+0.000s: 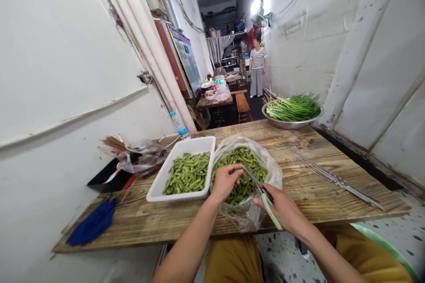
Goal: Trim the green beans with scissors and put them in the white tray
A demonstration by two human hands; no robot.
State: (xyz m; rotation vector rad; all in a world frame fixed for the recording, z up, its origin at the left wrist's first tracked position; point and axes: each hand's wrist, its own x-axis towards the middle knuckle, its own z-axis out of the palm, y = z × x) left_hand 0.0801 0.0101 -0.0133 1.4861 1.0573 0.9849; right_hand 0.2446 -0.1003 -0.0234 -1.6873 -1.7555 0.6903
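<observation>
My left hand reaches into a clear plastic bag and rests on the cut green beans inside, its curled fingers hiding whatever they pinch. My right hand grips green-handled scissors, with the metal blades pointing into the bag over the beans. To the left of the bag stands a white plastic tray holding more cut beans. Everything rests on a rough wooden table.
Long metal skewers lie on the table's right side. Behind them, a steel bowl holds long green chives. A water bottle, blue cloth and bagged wooden sticks lie left. A person stands down the narrow room.
</observation>
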